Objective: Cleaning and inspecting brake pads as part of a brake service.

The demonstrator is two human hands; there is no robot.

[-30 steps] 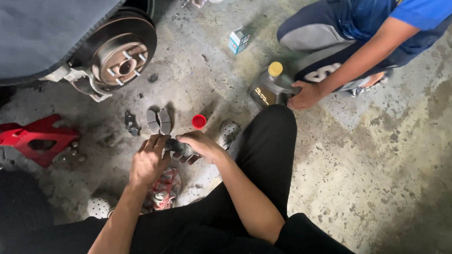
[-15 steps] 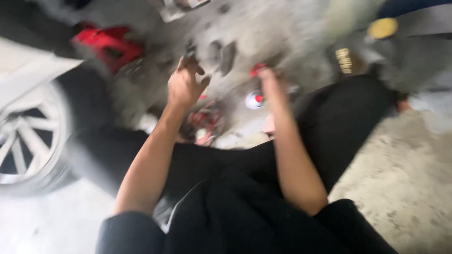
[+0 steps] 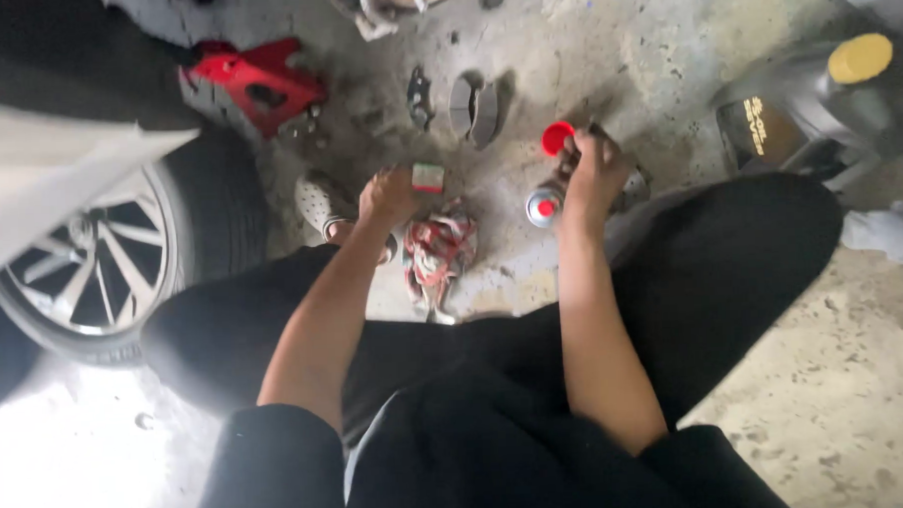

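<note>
both hands (image 3: pixel 389 196) low over floor

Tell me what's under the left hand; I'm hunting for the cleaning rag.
A crumpled red and white rag lies on the concrete floor just below the left hand, which holds a small block. Anything beneath the rag is hidden.

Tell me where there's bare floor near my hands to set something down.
Bare concrete lies at the lower right, beside your right leg, and above the red cap toward the oil jug. It is crowded between your left hand and right hand: rag, spray can, brake pads.
</note>
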